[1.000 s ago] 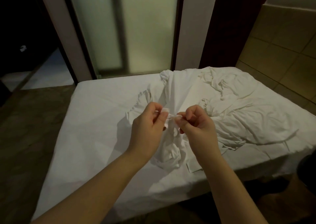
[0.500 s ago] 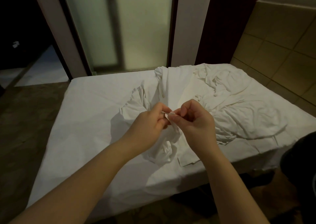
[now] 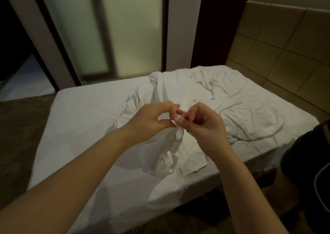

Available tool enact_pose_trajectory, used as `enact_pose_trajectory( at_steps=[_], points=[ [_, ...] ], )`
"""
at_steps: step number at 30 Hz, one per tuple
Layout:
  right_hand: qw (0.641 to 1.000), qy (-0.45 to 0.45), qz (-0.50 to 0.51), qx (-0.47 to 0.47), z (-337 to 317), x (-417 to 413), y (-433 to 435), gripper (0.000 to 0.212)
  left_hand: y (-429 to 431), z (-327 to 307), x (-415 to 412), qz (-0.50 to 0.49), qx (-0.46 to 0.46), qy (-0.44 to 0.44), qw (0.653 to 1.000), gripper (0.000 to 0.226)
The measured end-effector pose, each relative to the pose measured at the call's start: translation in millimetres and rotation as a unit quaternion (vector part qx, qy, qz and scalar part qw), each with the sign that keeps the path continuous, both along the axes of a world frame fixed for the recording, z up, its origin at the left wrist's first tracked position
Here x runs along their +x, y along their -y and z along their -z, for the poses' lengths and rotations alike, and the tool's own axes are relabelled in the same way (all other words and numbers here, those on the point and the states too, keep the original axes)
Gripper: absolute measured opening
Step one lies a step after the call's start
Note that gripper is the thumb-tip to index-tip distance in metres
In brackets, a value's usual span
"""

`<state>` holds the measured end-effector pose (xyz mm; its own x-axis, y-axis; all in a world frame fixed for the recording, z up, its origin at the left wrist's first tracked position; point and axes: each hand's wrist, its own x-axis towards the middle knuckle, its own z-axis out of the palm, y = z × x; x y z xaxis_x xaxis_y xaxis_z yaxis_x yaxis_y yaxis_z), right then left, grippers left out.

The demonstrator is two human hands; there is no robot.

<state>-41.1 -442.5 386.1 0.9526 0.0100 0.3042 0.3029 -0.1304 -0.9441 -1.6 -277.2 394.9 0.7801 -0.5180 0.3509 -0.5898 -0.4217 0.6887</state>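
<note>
both hands meet over the near half of the bed. left hand [image 3: 151, 121] pinches with thumb and forefinger, its other fingers lifted clear. right hand [image 3: 205, 124] is curled, with thumb and forefinger nipping the same spot from the other side. between them sits a small twisted corner [image 3: 178, 119] of the crumpled white cloth sheet [image 3: 246, 119], so each hand grasps fabric and neither is loose or empty.

the sheet lies on the white-covered rectangular mattress [image 3: 85, 126], heaped over its middle and right side. from the pinched corner a bunched fold hangs down to the mattress near its front edge, just beside a flat squared flap.

as a judgement, the work is at an early stage. one corner is found and raised, and the fingers seem to be teasing it open or working a knot; i cannot tell which. everything else is left to do: the sheet is wrinkled and doubled over itself, with nothing spread flat or folded.

a gathered ridge runs from the held corner away from the person to a bunched end near the far edge of the mattress, close to the frosted glass sliding door [image 3: 125, 28]. the long axis therefore goes near to far, leaning slightly left at the far end. the wider mass fans out rightward toward the tan tiled wall [image 3: 285, 46]. the raised corner itself points up toward the camera.
</note>
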Motion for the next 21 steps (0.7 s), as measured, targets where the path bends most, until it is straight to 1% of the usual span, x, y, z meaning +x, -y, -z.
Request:
enact_pose_trajectory(
  at_steps=[2,4,5,7,10,12,14,16,19,21],
  points=[
    [1.0,-0.003,0.005,-0.001,0.5,2.9,3.3,0.035,1.1,-4.6,6.9,0.041,0.041,-0.04,0.998,0.022],
    [1.0,0.01,0.02,-0.005,-0.2,5.2,5.6,0.033,4.2,-9.2,15.1,0.061,0.058,-0.049,0.995,0.013],
    [0.999,0.022,0.037,-0.009,0.1,6.5,6.1,0.032,5.8,-12.0,19.8,0.065,0.056,-0.046,0.995,0.009],
    [0.995,0.053,0.089,-0.017,3.5,11.2,3.7,0.028,9.2,-16.9,30.1,0.06,0.05,-0.026,0.997,0.008],
    [0.973,0.124,0.173,-0.093,14.8,22.6,-5.6,0.03,14.2,-22.6,45.7,0.055,0.034,0.001,0.998,0.015],
    [0.957,0.162,0.202,-0.133,25.8,31.1,-12.3,0.027,17.2,-25.5,55.4,0.041,0.016,0.009,0.999,0.017],
    [0.956,0.156,0.215,-0.125,37.5,41.8,-14.6,0.021,20.3,-28.0,63.9,0.029,0.009,0.017,0.999,0.014],
    [0.953,0.147,0.231,-0.131,47.1,55.9,-12.7,0.02,23.6,-29.2,73.3,0.016,0.007,0.016,1.0,0.017],
    [0.939,0.152,0.246,-0.186,57.0,83.7,-4.3,0.02,29.2,-33.0,92.7,-0.026,-0.011,-0.012,1.0,0.026],
    [0.938,0.104,0.225,-0.24,61.4,106.0,4.6,0.023,34.2,-39.7,110.4,-0.056,-0.052,-0.036,0.996,0.026]
  ],
)
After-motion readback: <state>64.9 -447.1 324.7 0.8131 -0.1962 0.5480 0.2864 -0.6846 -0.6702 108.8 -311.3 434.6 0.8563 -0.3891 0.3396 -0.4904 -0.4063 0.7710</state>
